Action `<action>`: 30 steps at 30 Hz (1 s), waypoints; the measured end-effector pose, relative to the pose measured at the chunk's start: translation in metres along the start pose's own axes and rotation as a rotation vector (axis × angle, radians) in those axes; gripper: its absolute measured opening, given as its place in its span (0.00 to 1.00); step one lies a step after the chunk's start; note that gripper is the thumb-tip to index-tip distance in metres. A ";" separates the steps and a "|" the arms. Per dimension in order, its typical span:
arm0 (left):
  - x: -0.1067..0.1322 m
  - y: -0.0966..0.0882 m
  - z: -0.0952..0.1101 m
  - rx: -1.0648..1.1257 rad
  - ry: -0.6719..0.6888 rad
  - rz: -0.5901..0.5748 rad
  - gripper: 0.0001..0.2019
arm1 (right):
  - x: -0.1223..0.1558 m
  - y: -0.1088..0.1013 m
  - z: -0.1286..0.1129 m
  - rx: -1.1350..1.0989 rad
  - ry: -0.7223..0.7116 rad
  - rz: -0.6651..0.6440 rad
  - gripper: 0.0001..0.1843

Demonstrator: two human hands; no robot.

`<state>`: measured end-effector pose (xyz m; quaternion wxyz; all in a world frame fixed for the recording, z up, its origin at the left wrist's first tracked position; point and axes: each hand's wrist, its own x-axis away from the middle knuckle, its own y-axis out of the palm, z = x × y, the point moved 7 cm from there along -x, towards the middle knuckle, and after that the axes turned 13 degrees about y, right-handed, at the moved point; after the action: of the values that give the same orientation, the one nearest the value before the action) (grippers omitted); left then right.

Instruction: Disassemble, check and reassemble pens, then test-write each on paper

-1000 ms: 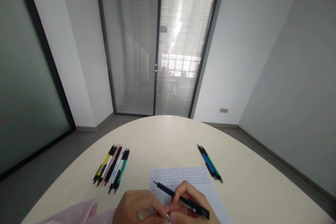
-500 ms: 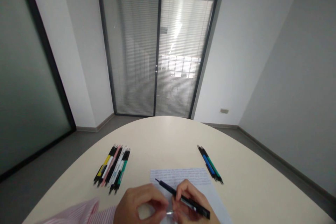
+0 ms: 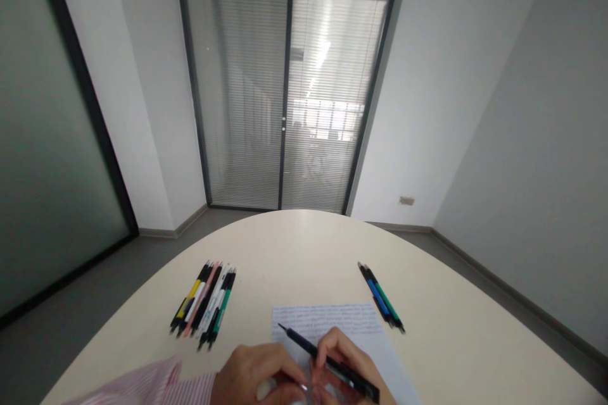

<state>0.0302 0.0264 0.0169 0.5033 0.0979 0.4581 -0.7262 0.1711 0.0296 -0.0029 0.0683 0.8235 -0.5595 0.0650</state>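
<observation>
Black pen: over the near half of the paper sheet, slanted, narrow tip toward the sheet's far left corner, thick end toward its near right.

Right hand: fingers curled, has the pen across them at about mid-barrel. Left hand: at the sheet's near left part, thumb and index brought together in a pinch on a small shiny piece, right fingertips just beside it. Whether the right fingers also grip that piece, can't tell; mostly hidden. What it is, can't tell either.

Handling, my read: pen is light, stiff, probably smooth plastic, could roll or slip a bit; not fragile except maybe the thin tip. Hold it mid-barrel, off the tip. Shiny piece looks light, hard, easy to drop; fingertip pinch only, by its sides.

Counts: 1 black pen in hand, 1 shiny piece visible, 1 sheet with handwritten lines along its far part. Right of the sheet, side by side: 1 blue pen, 1 green pen. Left of the sheet, well apart: one pen row, about seven, overlapping, so count is soft. All on one pale desk.
</observation>
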 end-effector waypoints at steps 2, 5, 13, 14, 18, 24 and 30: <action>-0.003 -0.006 -0.004 -0.024 -0.021 0.023 0.05 | -0.002 -0.006 0.002 -0.020 -0.013 0.076 0.12; -0.010 -0.015 -0.011 -0.113 0.011 0.053 0.05 | -0.004 -0.015 0.004 -0.081 -0.059 0.191 0.13; -0.012 -0.004 -0.022 -0.226 0.079 -0.092 0.15 | -0.006 -0.017 0.004 -0.166 -0.064 0.220 0.13; -0.011 -0.003 -0.022 -0.211 0.081 -0.097 0.15 | -0.006 -0.017 0.003 -0.171 -0.066 0.211 0.13; -0.009 -0.002 -0.024 -0.191 0.063 -0.073 0.16 | -0.005 -0.016 0.003 -0.182 -0.079 0.191 0.14; -0.011 -0.015 -0.009 -0.209 0.138 0.097 0.15 | -0.004 -0.015 0.003 -0.172 -0.073 0.193 0.15; -0.011 -0.004 0.019 -0.115 0.286 -0.020 0.05 | -0.002 -0.007 0.003 -0.069 -0.055 0.095 0.14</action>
<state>0.0378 0.0194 0.0364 0.4305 0.1667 0.5668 -0.6823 0.1768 0.0337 -0.0063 0.0780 0.7946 -0.6015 0.0261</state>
